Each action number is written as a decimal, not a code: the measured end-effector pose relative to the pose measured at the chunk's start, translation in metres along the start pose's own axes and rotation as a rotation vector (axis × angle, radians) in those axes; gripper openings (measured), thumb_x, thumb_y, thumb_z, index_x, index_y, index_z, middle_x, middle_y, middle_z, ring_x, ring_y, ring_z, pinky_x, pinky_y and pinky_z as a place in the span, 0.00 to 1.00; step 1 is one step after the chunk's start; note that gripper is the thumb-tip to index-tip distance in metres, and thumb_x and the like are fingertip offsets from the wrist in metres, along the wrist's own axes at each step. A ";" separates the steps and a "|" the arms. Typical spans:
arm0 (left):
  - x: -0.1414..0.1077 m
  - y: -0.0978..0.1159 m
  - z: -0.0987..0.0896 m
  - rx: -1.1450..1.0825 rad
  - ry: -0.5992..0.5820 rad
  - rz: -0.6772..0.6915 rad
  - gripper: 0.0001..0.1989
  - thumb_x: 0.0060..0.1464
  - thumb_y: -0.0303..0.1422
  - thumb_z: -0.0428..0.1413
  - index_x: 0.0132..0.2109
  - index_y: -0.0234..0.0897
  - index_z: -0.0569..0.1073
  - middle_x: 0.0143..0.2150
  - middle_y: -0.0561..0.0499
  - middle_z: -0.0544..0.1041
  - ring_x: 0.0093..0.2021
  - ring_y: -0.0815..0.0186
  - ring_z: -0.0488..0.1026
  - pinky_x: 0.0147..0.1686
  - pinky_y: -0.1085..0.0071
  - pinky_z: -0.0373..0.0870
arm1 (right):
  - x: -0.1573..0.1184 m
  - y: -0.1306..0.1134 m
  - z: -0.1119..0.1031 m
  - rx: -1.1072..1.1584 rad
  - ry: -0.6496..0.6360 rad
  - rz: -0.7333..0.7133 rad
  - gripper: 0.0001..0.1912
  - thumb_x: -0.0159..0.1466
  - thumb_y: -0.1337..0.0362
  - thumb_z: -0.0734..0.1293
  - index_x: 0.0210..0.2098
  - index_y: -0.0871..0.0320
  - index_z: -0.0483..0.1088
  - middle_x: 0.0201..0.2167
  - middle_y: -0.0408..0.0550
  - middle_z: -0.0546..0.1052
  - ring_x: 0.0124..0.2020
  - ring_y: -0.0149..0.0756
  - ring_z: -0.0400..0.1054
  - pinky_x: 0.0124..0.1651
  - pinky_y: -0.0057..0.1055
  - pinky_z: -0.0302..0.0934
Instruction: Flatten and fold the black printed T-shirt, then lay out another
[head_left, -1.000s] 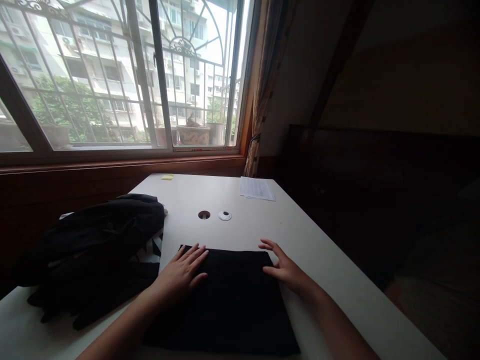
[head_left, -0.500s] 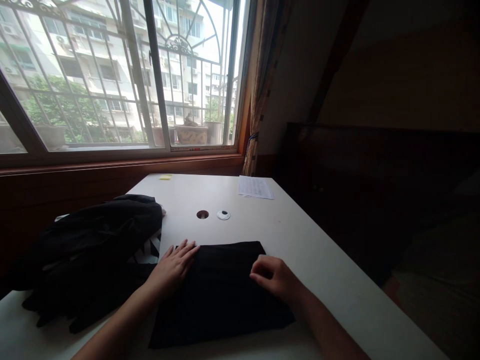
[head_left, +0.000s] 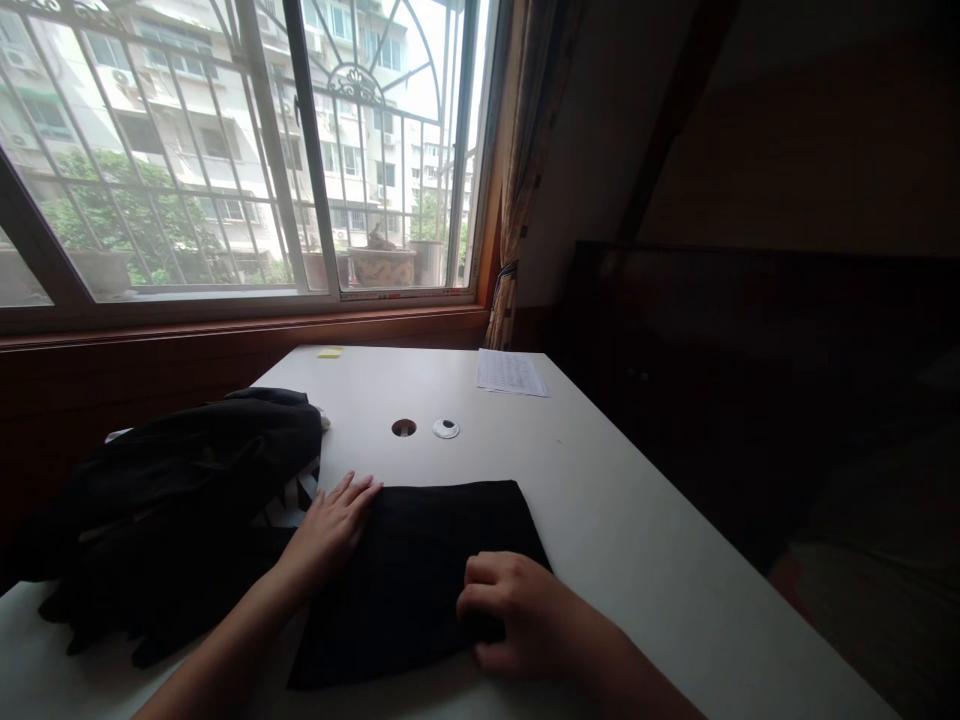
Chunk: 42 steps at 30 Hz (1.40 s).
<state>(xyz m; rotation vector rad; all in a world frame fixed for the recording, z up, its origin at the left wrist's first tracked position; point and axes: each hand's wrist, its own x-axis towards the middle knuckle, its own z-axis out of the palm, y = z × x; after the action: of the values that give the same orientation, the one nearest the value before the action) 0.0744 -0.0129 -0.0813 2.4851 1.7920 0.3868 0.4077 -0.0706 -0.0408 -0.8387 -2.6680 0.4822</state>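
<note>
A piece of folded black clothing (head_left: 405, 580) lies flat on the white table in front of me; its exact kind does not show. My left hand (head_left: 337, 525) rests open on its left edge, fingers stretched toward the far left corner. Over the near right part, my right hand (head_left: 510, 610) is curled, with thumb and bent fingers around the cloth near its edge. That hand hides the near right corner. To the left, a loose heap of black clothes (head_left: 202, 480) with some white bits lies close to my left forearm.
On the white table (head_left: 615, 540) are a round cable hole (head_left: 403, 428) and its loose white cover (head_left: 446, 429). Printed sheets (head_left: 512, 372) and a yellow sticky note (head_left: 330, 352) lie at the far edge. Beyond stands a barred window (head_left: 360, 200) with a tied curtain (head_left: 506, 270).
My right hand has moved left and nearer to me, from the garment's right side to its near right edge. My left hand has slid slightly left on the cloth.
</note>
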 end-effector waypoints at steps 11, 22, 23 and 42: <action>-0.005 0.011 -0.023 -0.149 0.080 0.038 0.23 0.62 0.37 0.54 0.63 0.44 0.65 0.55 0.44 0.74 0.55 0.51 0.71 0.53 0.53 0.72 | -0.014 0.062 -0.018 -0.309 0.197 0.382 0.25 0.63 0.75 0.60 0.51 0.45 0.77 0.53 0.45 0.79 0.54 0.48 0.67 0.55 0.50 0.60; -0.006 0.016 -0.016 -0.219 0.056 0.214 0.12 0.59 0.28 0.57 0.49 0.47 0.74 0.62 0.47 0.66 0.60 0.49 0.65 0.56 0.51 0.72 | -0.024 0.085 -0.012 -0.212 0.390 0.722 0.21 0.69 0.48 0.60 0.52 0.53 0.73 0.48 0.55 0.75 0.48 0.50 0.69 0.48 0.45 0.66; -0.005 0.015 -0.015 -0.244 0.059 0.223 0.11 0.59 0.29 0.57 0.49 0.47 0.73 0.61 0.47 0.67 0.59 0.50 0.66 0.56 0.51 0.72 | -0.021 0.081 -0.012 -0.162 0.383 0.724 0.22 0.69 0.47 0.59 0.52 0.53 0.72 0.46 0.54 0.75 0.47 0.49 0.70 0.47 0.44 0.66; -0.019 0.037 -0.054 -0.807 -0.387 0.032 0.32 0.51 0.26 0.57 0.63 0.48 0.65 0.57 0.48 0.67 0.43 0.64 0.72 0.41 0.68 0.72 | -0.018 0.098 0.007 0.055 0.502 0.878 0.21 0.59 0.64 0.64 0.53 0.50 0.65 0.34 0.41 0.75 0.40 0.41 0.72 0.43 0.35 0.64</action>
<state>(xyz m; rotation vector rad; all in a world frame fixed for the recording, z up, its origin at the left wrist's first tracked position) 0.0906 -0.0486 -0.0250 1.8521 1.1315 0.4680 0.4673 -0.0072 -0.0891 -1.8186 -1.7287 0.4392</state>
